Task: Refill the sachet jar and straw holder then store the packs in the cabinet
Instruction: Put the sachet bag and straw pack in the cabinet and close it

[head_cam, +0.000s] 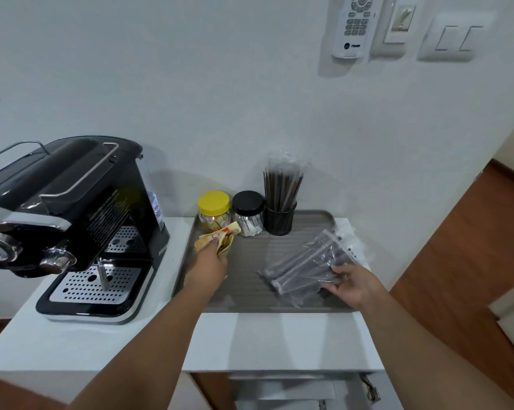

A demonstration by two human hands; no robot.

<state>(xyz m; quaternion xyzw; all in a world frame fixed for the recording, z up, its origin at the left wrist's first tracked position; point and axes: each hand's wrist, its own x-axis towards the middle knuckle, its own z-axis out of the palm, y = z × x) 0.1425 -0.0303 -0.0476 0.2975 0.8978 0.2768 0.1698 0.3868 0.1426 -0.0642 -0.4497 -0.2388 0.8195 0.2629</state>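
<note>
Both packs are in hand over the grey tray (250,303), which sits on the white counter (131,341) beside the coffee machine (72,226).

Left hand (210,261) — fingers curled round a yellow-and-orange sachet pack (217,236), held just in front of the yellow-lidded jar (214,210). The jar's lid is on and sachets show through its wall. The pack's top edge is close against the jar; I cannot tell if they touch.

Right hand (349,284) — thumb on top, fingers underneath, gripping the near end of a clear pack of dark straws (309,261). The pack lies slanted, far end toward the tray's back right corner; whether it rests on the tray or is held just above cannot be told.

Straw holder (279,218), a black cup at the back of the tray, stands full of wrapped straws, touching or just beside a black-lidded jar (247,213) of white sticks.

Judgement: jar closed, holder stocked, one pack per hand — this looks like gathering the packs for storage. A cabinet (294,389) front shows below the counter, which suits the low, near-edge grips.
</note>
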